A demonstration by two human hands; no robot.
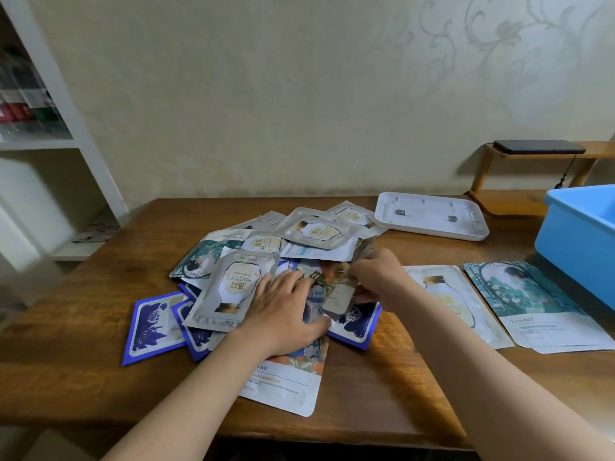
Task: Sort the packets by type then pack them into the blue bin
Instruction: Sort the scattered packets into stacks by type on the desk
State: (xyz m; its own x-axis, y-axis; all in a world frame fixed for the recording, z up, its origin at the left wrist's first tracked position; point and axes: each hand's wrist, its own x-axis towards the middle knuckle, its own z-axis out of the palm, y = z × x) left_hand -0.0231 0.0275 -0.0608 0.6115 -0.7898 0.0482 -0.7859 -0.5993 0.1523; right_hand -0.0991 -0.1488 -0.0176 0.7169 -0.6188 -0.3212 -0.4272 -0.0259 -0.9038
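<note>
Heap (266,257): most packets lie mixed mid-table, prints overlapping
Right hand (379,274): pinches an orange-print packet (337,296), tilted up at the heap's near right
Left hand (286,307): flat on the heap, fingers straight, pressing
Sorted so far: two groups begun, bottle packet (456,301) and teal packet (532,304) side by side, right of the heap
Blue bin (579,241): right table edge; we see nothing packed, inside mostly hidden
Progress: we judge sorting early, packing not begun
</note>
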